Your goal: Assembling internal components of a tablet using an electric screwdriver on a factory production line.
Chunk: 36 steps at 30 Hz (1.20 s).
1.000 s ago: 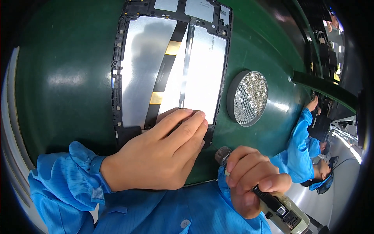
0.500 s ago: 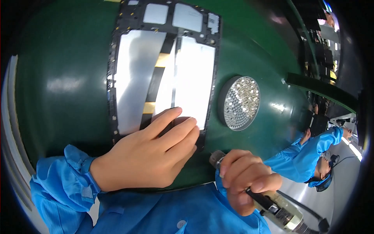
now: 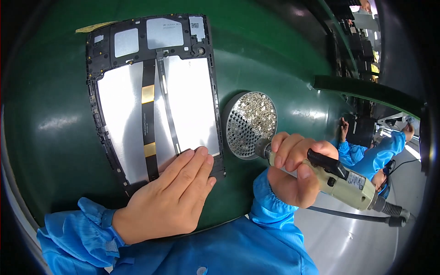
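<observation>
A flat tablet-like device (image 3: 190,101) with a black frame, silver panels and a dark ribbon cable (image 3: 149,121) lies on the green work surface. My left hand (image 3: 167,195) rests flat on its near end, fingers stretched out and close together. In my right hand (image 3: 298,167) is an electric screwdriver (image 3: 350,185) with a pale body and black lever, its fingers wrapped round it. The tool's tip end reaches the near rim of a round grey dish (image 3: 238,133). Small silver screws (image 3: 259,112) fill part of that dish; its bottom is full of holes. The bit itself is hidden.
Green matting (image 3: 50,91) covers the table. A yellow strip (image 3: 94,27) lies beyond the device. From the screwdriver a dark cable (image 3: 394,220) runs off to the right. Past a green raised edge (image 3: 366,94), another person in blue sleeves (image 3: 385,149) is at work.
The screwdriver in my right hand has moved up and forward to the dish of screws. Device and dish appear farther left as the view shifts. My left hand stays on the device.
</observation>
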### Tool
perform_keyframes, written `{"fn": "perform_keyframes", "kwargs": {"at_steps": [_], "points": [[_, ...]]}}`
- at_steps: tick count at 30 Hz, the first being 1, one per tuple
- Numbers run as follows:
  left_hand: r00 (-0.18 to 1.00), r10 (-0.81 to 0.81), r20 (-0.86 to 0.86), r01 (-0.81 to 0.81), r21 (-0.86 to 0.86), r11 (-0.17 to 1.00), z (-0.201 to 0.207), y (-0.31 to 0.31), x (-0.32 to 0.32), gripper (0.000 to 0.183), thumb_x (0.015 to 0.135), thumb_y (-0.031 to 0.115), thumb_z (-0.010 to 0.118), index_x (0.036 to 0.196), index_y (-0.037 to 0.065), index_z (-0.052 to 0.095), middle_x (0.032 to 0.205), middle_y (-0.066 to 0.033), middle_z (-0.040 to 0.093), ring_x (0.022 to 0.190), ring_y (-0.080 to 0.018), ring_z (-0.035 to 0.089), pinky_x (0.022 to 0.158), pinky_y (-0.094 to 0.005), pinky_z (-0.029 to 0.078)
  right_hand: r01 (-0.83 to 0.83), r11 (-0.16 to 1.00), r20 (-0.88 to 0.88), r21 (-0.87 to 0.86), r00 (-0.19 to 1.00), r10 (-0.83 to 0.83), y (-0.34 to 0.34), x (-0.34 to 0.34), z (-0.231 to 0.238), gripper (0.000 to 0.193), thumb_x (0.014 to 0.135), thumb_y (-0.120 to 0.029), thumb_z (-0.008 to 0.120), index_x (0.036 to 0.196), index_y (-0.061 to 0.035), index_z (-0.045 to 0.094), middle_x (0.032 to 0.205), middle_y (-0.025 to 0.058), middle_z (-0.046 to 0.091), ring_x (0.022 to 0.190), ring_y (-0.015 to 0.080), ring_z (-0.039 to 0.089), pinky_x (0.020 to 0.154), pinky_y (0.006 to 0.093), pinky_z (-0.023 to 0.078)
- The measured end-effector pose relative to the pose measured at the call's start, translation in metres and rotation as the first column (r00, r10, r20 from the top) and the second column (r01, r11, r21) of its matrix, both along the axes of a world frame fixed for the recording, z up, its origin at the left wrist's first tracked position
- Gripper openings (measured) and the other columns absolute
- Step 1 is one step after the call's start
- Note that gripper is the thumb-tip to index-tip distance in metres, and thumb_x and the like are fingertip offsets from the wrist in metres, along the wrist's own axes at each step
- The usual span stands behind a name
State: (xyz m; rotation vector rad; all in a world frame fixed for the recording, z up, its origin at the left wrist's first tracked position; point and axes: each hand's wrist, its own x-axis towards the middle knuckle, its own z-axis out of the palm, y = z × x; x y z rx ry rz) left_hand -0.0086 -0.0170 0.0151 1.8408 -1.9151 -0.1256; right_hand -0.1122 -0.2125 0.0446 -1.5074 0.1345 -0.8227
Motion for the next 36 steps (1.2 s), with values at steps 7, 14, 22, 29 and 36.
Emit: {"fn": "perform_keyframes", "kwargs": {"at_steps": [7, 14, 22, 29, 36], "points": [[1.0, 0.012, -0.004, -0.012, -0.017, 1.0, -0.009, -0.006, -0.006, 0.022, 0.085, 0.01, 0.063, 0.104, 0.002, 0.071, 0.115, -0.023, 0.064, 0.116, -0.0362, 0.058, 0.102, -0.0468, 0.043, -0.026, 1.0, -0.015, -0.01, 1.0, 0.026, -0.005, 0.0, -0.006, 0.036, 0.082, -0.008, 0.059, 0.116, -0.004, 0.046, 0.064, 0.0085, 0.052, 0.058, 0.0212, 0.053, 0.062, 0.0412, 0.045], [1.0, 0.009, 0.026, -0.009, 0.012, 1.0, 0.0, 0.0, 0.0, 0.021, 0.086, 0.013, 0.064, 0.105, 0.007, 0.072, 0.115, -0.0176, 0.066, 0.118, -0.0319, 0.058, 0.103, -0.0499, 0.042, 0.011, 1.0, -0.029, -0.023, 1.0, -0.012, 0.002, 0.001, -0.007, 0.036, 0.083, -0.008, 0.06, 0.116, -0.004, 0.046, 0.068, 0.0092, 0.054, 0.059, 0.0208, 0.053, 0.063, 0.0408, 0.045], [0.999, -0.014, -0.041, 0.015, 0.016, 1.0, -0.001, -0.003, 0.005, 0.02, 0.085, 0.013, 0.065, 0.103, 0.01, 0.072, 0.118, -0.0171, 0.064, 0.121, -0.0316, 0.055, 0.105, -0.0503, 0.038, 0.013, 0.998, -0.015, -0.061, 1.0, -0.014, -0.004, -0.001, -0.013, 0.035, 0.084, -0.009, 0.061, 0.115, -0.0031, 0.047, 0.066, 0.0092, 0.053, 0.057, 0.0205, 0.053, 0.061, 0.0409, 0.046], [0.994, 0.005, -0.106, -0.02, -0.138, 0.99, -0.015, 0.005, 0.006, 0.014, 0.08, 0.01, 0.069, 0.091, 0.004, 0.073, 0.113, -0.0229, 0.064, 0.114, -0.037, 0.058, 0.102, -0.0495, 0.043, 0.066, 0.995, 0.052, -0.08, 0.997, -0.062, 0.003, -0.004, 0.003, 0.035, 0.083, -0.01, 0.061, 0.115, -0.0047, 0.047, 0.064, 0.0072, 0.052, 0.055, 0.02, 0.053, 0.059, 0.0395, 0.047], [0.989, 0.015, -0.147, -0.044, -0.2, 0.979, -0.01, 0.01, 0.01, 0.009, 0.077, 0.008, 0.07, 0.082, 0.0, 0.072, 0.109, -0.0237, 0.064, 0.11, -0.038, 0.06, 0.098, -0.0486, 0.047, -0.16, 0.977, -0.019, -0.144, 0.987, 0.158, 0.05, -0.012, 0.03, 0.03, 0.083, -0.01, 0.062, 0.108, -0.0076, 0.046, 0.064, 0.0048, 0.053, 0.052, 0.0179, 0.054, 0.05, 0.0342, 0.046]]}}
